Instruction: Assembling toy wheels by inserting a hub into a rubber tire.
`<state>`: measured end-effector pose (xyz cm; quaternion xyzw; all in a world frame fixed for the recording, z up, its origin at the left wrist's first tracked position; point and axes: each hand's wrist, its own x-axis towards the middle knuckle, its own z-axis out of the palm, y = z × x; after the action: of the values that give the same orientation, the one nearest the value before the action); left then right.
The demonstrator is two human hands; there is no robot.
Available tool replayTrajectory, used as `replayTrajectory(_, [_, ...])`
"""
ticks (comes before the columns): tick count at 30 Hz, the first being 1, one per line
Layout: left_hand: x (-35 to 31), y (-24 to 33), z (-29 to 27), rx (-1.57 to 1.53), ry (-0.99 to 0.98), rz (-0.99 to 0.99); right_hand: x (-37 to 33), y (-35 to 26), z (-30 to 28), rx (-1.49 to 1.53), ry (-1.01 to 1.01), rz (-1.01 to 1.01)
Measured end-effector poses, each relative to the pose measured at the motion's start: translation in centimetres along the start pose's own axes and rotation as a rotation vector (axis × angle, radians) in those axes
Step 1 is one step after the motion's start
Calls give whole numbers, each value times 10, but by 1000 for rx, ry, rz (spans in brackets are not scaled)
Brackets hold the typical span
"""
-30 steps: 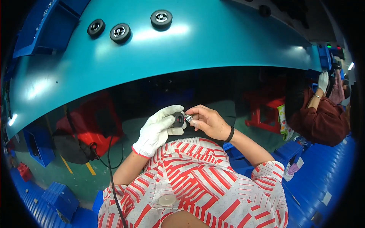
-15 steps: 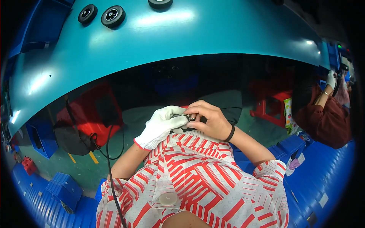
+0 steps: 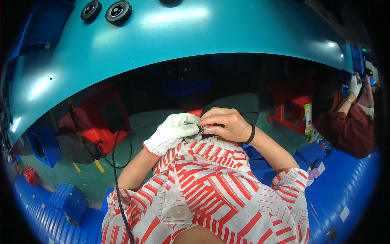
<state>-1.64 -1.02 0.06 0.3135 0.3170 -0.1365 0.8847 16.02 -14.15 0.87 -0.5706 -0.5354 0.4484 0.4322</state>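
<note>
My left hand (image 3: 172, 132), in a white glove with a red cuff, and my bare right hand (image 3: 225, 124) meet in front of my chest, just above my red-and-white striped shirt. Between the fingertips of both hands sits a small dark round part (image 3: 201, 129), mostly hidden by the fingers. A black band circles my right wrist. The hands are below the edge of the teal table (image 3: 195, 36).
Two black wheel-like parts (image 3: 118, 11) lie on the teal table at the top left. A red stool (image 3: 95, 118) with a dark bag and cable stands at my left. Blue crates (image 3: 67, 199) sit on the floor. Another person (image 3: 345, 122) in dark red works at the right.
Both hands have come down closer to my chest while still holding the small part; the view tilted so the table and wheels slid toward the top.
</note>
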Motion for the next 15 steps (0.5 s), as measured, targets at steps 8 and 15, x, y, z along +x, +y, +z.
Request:
replayTrajectory(8, [0,0,2,171,24,-8,4,6,-7,175,-114,56])
replayTrajectory(15, [2,4,0,66,-20,-39,3,7,-2,223,-21,144])
